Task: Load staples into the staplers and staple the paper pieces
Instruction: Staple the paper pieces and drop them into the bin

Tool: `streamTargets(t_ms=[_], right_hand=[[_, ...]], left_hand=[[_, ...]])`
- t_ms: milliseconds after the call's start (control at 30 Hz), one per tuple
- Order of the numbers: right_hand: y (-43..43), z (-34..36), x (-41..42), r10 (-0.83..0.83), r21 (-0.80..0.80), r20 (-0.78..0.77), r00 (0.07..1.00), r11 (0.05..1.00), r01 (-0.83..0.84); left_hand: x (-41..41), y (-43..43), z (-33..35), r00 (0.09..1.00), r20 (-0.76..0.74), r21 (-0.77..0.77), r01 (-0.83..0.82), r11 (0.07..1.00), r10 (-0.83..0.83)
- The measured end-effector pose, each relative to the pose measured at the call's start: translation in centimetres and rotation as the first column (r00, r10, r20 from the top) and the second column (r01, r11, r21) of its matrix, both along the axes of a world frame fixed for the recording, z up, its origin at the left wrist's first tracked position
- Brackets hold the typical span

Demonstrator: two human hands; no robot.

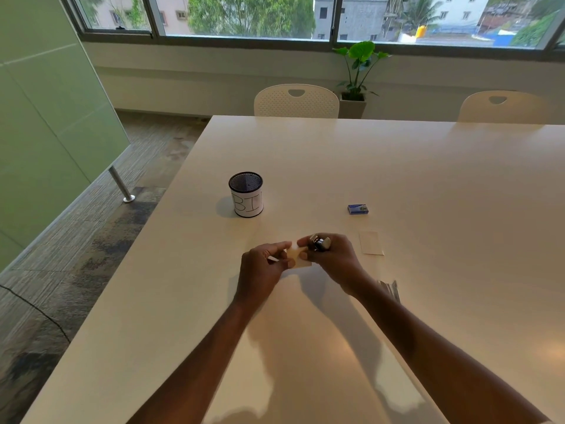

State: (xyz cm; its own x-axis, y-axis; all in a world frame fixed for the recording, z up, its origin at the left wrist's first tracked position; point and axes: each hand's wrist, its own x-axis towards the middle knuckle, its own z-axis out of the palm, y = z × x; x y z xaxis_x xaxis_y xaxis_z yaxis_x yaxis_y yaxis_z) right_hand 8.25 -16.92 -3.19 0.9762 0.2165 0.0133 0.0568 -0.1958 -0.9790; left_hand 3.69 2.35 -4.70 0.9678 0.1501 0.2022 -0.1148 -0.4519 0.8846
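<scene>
a meeting room with a wide window, a pale worktop [397, 166] filling most of the view, grey carpet to the left. above the worktop's near middle, the right hand [331, 260] is closed around a small metal stapler [320, 242], whose shiny end pokes out above the fingers. the stapler's nose meets the upper edge of a small cream piece of paper [298, 256]. the left hand [263, 270] pinches that paper from the left side, thumb and fingers gripping it, so the paper sits between the 2 hands, lifted off the surface. just right of the right hand another paper piece [371, 243] lies flat on the worktop. behind it, a small blue staple box [357, 209] lies closed. by the right forearm, something thin and grey [391, 289] lies on the worktop, too blurred to identify. to the left, well apart from the hands, stands a black mesh cup [246, 194] wrapped in white paper with handwritten letters. 2 white chairs [296, 101] stand at the far edge, and a potted plant [356, 71] sits under the window.
</scene>
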Motion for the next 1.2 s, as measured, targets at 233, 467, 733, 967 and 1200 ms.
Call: streamTargets(t_ms=[233, 467, 733, 967, 1200], right_hand=[[0.2, 0.5, -1.7, -0.006, -0.05, -0.004, 1.0, 0.999, 0.006], [0.0, 1.9, -3.0, 0.048, -0.14, 0.064, 0.997, 0.989, -0.039], [0.1, 2.4, -4.0, -0.004, -0.114, 0.058, 0.998, 0.993, 0.011], [-0.1, 3.2, -4.4, 0.027, 0.033, 0.0, 1.0, 0.999, -0.027], [-0.4, 3.7, -4.5, 0.023, 0.134, -0.04, 0.999, 0.991, -0.018]], left_hand=[[-1.5, -0.6, 0.2, 0.979, 0.201, 0.235, -0.075, 0.969, 0.027], [-2.4, -0.4, 1.1, 0.976, 0.209, 0.188, -0.094, 0.978, 0.054], [-3.1, -0.2, 2.1, 0.997, 0.065, 0.014, -0.041, 0.999, 0.04], [-3.6, -0.6, 3.2, 0.998, -0.067, -0.211, -0.025, 0.977, 0.011], [-3.5, -0.8, 3.6, 0.99, -0.137, -0.344, -0.021, 0.939, -0.028]])
